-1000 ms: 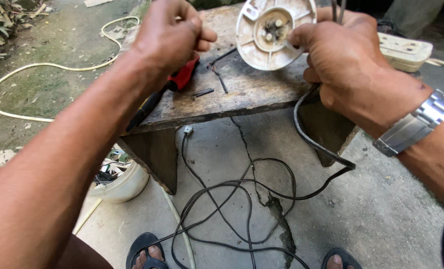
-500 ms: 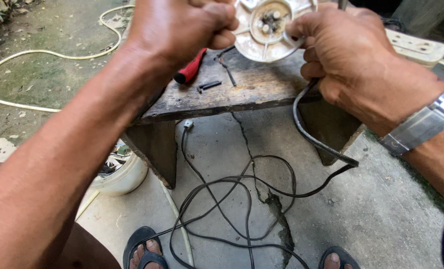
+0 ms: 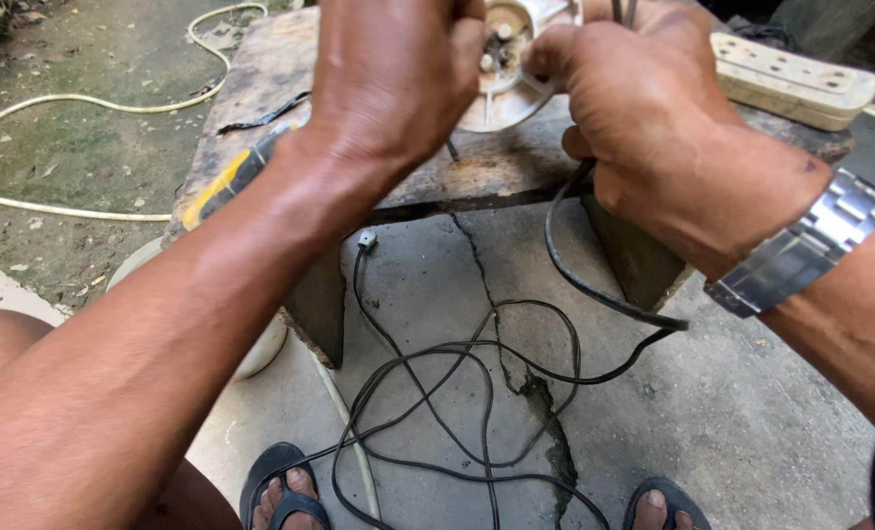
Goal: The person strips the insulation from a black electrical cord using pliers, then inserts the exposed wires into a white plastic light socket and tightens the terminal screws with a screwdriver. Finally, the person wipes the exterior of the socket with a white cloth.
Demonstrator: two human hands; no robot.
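Observation:
My left hand (image 3: 398, 79) is closed at the left rim of a round white plastic part (image 3: 501, 93) held over a small worn bench (image 3: 261, 88); what its fingers pinch is hidden. My right hand (image 3: 653, 118), with a metal watch (image 3: 800, 245) on its wrist, grips the part's right side. A black cable (image 3: 565, 265) drops from under this hand and loops on the ground. Thin dark wires (image 3: 622, 10) rise above the part.
A cream power strip (image 3: 791, 79) lies at the bench's right end. A yellow-handled tool (image 3: 227, 182) lies on the bench under my left forearm. Tangled black cables (image 3: 457, 393) cover the cracked concrete by my sandalled feet. A pale hose (image 3: 55, 108) curves over the dirt at left.
Both hands and the white part have come closer together and nearer the camera. My left hand moved right onto the part. The red-handled tool is no longer in view.

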